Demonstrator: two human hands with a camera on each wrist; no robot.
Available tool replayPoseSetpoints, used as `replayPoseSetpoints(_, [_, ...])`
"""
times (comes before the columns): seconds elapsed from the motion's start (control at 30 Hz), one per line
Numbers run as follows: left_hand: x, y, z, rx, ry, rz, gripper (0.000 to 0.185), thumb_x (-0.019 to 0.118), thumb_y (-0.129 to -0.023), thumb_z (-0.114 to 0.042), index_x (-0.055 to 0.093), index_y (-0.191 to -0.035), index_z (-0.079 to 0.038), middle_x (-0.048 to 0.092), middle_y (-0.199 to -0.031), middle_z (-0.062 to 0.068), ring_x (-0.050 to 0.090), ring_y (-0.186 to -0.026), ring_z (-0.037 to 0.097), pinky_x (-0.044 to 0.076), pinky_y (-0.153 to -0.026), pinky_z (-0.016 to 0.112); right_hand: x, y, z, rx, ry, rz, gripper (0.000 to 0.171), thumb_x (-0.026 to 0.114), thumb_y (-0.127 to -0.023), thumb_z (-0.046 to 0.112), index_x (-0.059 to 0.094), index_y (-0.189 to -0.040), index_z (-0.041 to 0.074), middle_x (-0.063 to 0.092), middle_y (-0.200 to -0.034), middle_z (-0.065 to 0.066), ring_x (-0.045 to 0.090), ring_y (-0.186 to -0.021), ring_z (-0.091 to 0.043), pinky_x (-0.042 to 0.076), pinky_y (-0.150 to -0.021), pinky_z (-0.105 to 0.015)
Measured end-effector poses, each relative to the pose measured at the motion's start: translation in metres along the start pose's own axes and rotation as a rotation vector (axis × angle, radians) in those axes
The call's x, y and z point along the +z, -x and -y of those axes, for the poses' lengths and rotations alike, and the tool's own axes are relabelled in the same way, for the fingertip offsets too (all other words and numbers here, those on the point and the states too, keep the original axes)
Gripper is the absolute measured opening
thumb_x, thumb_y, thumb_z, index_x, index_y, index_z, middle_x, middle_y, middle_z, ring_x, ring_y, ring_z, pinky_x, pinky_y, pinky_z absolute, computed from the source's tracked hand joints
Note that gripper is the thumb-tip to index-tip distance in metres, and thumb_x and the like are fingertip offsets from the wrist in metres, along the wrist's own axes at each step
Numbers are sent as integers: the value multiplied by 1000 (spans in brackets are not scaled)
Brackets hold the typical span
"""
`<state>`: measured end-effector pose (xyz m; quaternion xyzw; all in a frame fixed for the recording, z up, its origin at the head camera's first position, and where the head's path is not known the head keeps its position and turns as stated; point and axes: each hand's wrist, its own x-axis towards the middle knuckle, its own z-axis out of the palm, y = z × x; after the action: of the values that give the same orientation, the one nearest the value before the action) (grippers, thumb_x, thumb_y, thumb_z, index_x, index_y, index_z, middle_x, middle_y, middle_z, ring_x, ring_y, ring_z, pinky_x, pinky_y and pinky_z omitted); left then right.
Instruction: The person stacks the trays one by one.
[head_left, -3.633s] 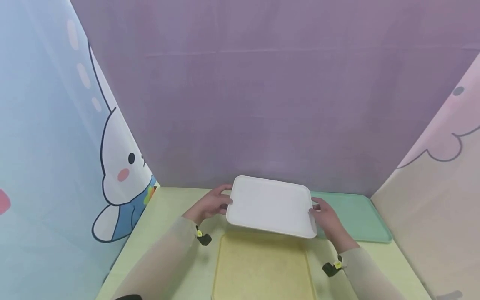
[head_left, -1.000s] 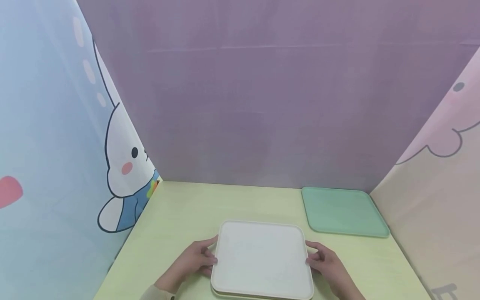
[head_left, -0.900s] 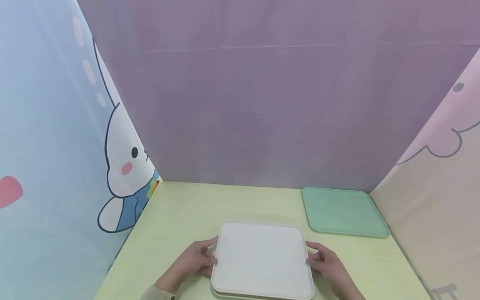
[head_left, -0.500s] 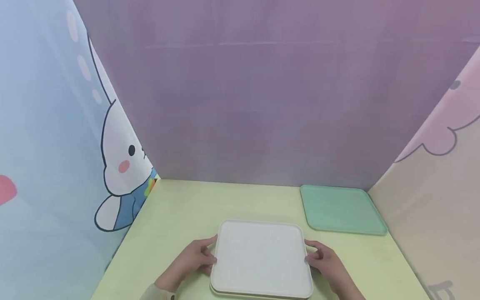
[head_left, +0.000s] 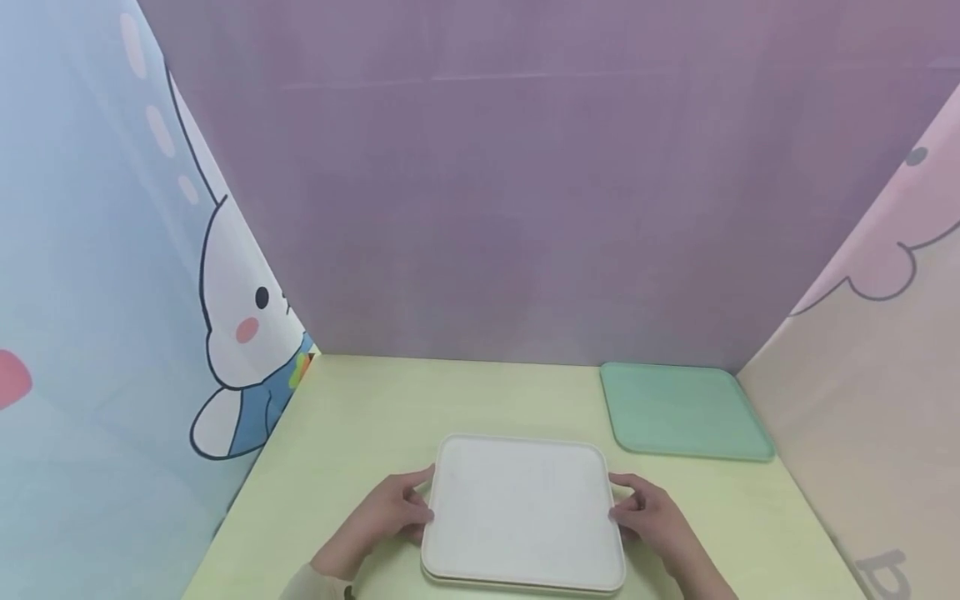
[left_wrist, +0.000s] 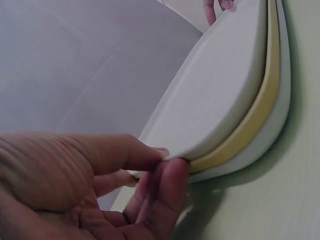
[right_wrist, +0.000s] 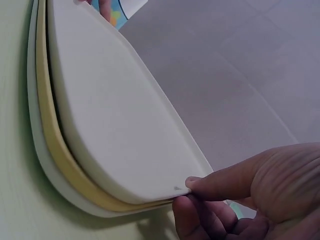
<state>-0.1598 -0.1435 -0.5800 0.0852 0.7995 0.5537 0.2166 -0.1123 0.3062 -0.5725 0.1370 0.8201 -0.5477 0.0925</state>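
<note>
White tray (head_left: 522, 510) tops stack at surface (head_left: 360, 433) near edge, over yellow tray (left_wrist: 260, 130) and pale bottom tray (left_wrist: 283, 105). Left hand (head_left: 386, 517) fingers pinch its left rim; right hand (head_left: 651, 521) fingers pinch right rim. Green tray (head_left: 682, 410) at far right corner.

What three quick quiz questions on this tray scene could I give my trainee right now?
1. How many trays are in the stack under the hands?
2. True or false: the green tray lies apart from the stack.
3. Which does the left hand grip: A) white tray, B) green tray?

Key: 1. Three: white, yellow, pale bottom one. 2. True. 3. A; the right hand grips the opposite edge.
</note>
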Motion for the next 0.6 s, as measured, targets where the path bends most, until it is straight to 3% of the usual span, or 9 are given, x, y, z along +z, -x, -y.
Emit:
replayPoseSetpoints(0.2, [-1, 4, -10, -62, -79, -7, 88, 86, -86, -6, 44, -164, -3, 71, -82, 9, 71, -64, 20, 65, -63, 36, 1, 2, 4, 7, 38, 3, 62, 81, -90, 0, 62, -149, 5, 69, -88, -12, 69, -73, -26, 60, -63, -34])
replayPoseSetpoints(0.37, [5, 6, -18, -65, -199, -10, 86, 83, -88, -7, 44, -164, -4, 69, -69, 6, 67, -55, 19, 63, -58, 35, 2, 5, 7, 4, 94, 4, 61, 79, -91, -2, 61, -149, 5, 68, -86, -12, 70, -71, -26, 61, -62, -36])
replayPoseSetpoints(0.6, [3, 4, -20, -98, -225, -10, 85, 84, -90, -10, 44, -165, -6, 70, -72, 8, 70, -58, 22, 64, -60, 35, 5, 2, 8, 7, 160, -7, 61, 78, -92, 1, 59, -150, 4, 68, -90, -11, 69, -75, -24, 61, -66, -36])
